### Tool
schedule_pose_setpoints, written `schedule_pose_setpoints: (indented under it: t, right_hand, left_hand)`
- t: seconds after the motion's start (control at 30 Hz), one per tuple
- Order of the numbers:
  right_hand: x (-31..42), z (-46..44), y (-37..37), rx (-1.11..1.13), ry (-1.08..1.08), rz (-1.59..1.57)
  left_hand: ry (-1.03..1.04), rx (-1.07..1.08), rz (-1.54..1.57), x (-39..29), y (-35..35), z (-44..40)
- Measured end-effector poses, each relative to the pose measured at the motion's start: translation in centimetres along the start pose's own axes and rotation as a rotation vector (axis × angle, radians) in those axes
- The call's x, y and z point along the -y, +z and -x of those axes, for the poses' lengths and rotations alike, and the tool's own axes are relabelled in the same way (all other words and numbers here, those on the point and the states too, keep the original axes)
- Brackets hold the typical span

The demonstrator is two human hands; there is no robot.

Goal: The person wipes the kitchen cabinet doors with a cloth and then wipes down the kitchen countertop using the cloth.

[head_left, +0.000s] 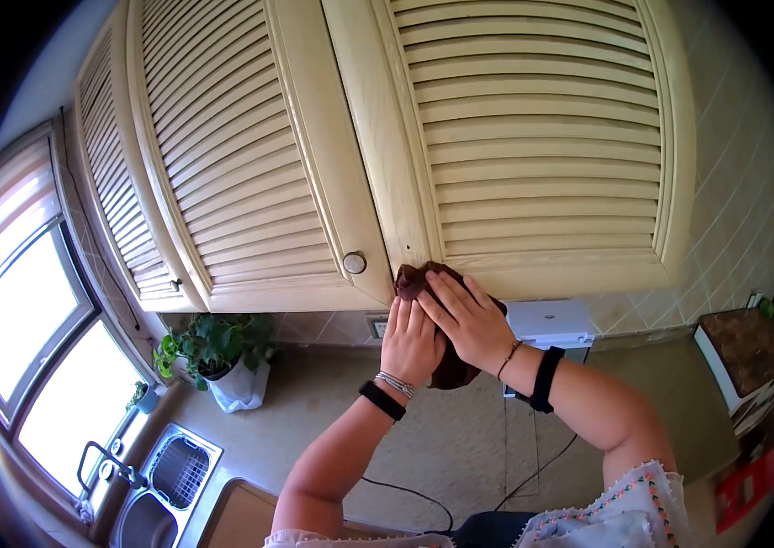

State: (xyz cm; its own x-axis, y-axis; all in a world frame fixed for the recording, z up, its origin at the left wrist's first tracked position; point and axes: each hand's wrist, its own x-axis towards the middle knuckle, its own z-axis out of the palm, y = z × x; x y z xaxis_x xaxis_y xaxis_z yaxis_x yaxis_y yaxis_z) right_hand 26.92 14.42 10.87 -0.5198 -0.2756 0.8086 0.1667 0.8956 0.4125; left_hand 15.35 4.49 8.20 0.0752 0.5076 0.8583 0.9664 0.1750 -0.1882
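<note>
At the far left, a sink [210, 458] is set near a window [67, 384], then a leafy plant [212, 345] is kept on the counter [337, 393]. Next, a round knob [354, 262] is fixed to a cupboard door [241, 146]. Beside it, a brown cloth [410, 281] is pressed to the low corner of the next door [538, 137] by the left hand [412, 342], its fingers nearly straight and close together, and the right hand [467, 324], its fingers laid flat, a little apart. Whether it is pinched cannot be told. If the push is eased, the cloth could be dropped on the counter, or on the white machine [549, 320] at the right.
</note>
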Motion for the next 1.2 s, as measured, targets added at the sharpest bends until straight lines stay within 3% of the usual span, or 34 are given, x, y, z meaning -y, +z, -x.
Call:
schedule_pose_setpoints:
  t: [0.27,0.5,0.77,1.0,1.2]
  right_hand:
    - [-0.7,-4.8,-1.3,-0.052,0.097,-0.09]
    - [0.1,-0.3,0.7,0.003,0.022,-0.117]
    - [-0.5,-5.6,-0.9,-0.074,0.051,-0.088]
    - [-0.3,-1.7,0.4,-0.023,-0.046,-0.096]
    - [-0.7,-6.9,-0.7,-0.096,0.0,-0.092]
  left_hand:
    - [-0.048,-0.084,-0.01,0.3,-1.7,-4.0]
    - [-0.003,0.055,0.003,0.2,-1.0,-0.4]
    - [-0.058,-0.075,-0.044,0.7,-2.2,-4.0]
    - [-0.025,0.037,-0.015,0.5,-1.0,-0.2]
    - [-0.106,-0.022,-0.035,1.7,-1.7,-4.2]
